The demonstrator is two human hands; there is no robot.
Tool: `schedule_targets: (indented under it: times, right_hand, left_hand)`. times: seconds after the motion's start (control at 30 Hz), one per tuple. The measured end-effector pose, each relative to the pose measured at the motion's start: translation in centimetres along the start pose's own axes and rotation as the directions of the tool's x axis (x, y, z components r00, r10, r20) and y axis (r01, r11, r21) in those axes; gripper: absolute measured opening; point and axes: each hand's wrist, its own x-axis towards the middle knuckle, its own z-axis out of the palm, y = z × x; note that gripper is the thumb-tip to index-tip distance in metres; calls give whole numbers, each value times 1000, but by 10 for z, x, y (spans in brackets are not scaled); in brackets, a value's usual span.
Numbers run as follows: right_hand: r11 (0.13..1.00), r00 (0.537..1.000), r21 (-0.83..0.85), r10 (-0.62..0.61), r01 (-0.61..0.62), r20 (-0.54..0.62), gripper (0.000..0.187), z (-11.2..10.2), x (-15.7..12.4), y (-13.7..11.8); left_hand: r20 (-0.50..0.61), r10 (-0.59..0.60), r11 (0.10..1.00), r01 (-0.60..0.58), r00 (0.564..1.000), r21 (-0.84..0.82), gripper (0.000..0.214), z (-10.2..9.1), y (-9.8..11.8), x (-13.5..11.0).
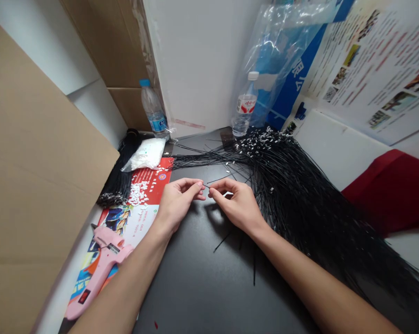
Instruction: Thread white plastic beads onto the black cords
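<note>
My left hand (179,200) and my right hand (234,204) meet above the black tabletop (199,283), fingertips almost touching. Both pinch a thin black cord (219,179), whose tip sits between them. A large bundle of black cords (300,204) with small white tips fans out to the right of my right hand. Left of my left hand, loose white plastic pieces (138,193) lie on a red-printed sheet (157,178). The small thing at the cord's tip is hidden by my fingers.
A pink glue gun (103,273) lies near my left forearm. Beyond stand a bag of white pieces (146,154), a black cord bundle (119,176) and water bottles (154,109) (244,104). Cardboard (39,162) rises at left; red cloth (386,190) lies at right.
</note>
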Motion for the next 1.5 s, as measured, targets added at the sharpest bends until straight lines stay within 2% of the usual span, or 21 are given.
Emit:
schedule_targets:
  times: [0.23, 0.37, 0.43, 0.53, 0.63, 0.9, 1.03, 1.17, 1.33, 1.5]
  right_hand:
    - [1000, 1000, -19, -10, 9, -24, 11, 3, -2, -1]
    - [999, 999, -28, -37, 37, -19, 10, 4, -1, -2]
    - [1000, 1000, 20, -1, 1, 7, 11, 5, 1, -1]
    - [979, 994, 178, 86, -97, 69, 18, 7, 4, 2]
    - [949, 988, 284, 109, -135, 106, 23, 8, 6, 5]
    - [986, 998, 154, 65, -66, 10, 16, 5, 3, 3]
    - [989, 999, 146, 40, -37, -23, 13, 3, 3, 2]
    - [984, 999, 176, 34, -37, 25, 17, 1, 5, 4]
    - [971, 998, 232, 37, -47, 47, 17, 0, 7, 5]
    - [962, 998, 269, 40, -53, 53, 18, -4, 8, 2]
  left_hand:
    - [-18, -28, 998, 27, 999, -52, 20, 6, -3, 0]
    - [-14, 23, 1000, -23, 1000, -10, 20, 7, -3, -1]
    - [-7, 75, 996, -74, 997, 52, 18, 7, -2, -2]
    - [15, 146, 983, -147, 989, 113, 14, 7, 1, -4]
    - [60, 166, 976, -173, 984, 133, 13, 7, 2, -5]
    - [76, 167, 962, -179, 983, 208, 18, 6, -5, -5]
    - [77, 125, 979, -135, 989, 152, 23, 6, -6, -4]
    - [78, 36, 999, -36, 996, -1, 32, 4, -1, -2]
    - [52, 6, 996, -1, 999, -89, 36, -2, 4, -1]
    - [108, -70, 987, 84, 992, -140, 33, -4, 3, 0]
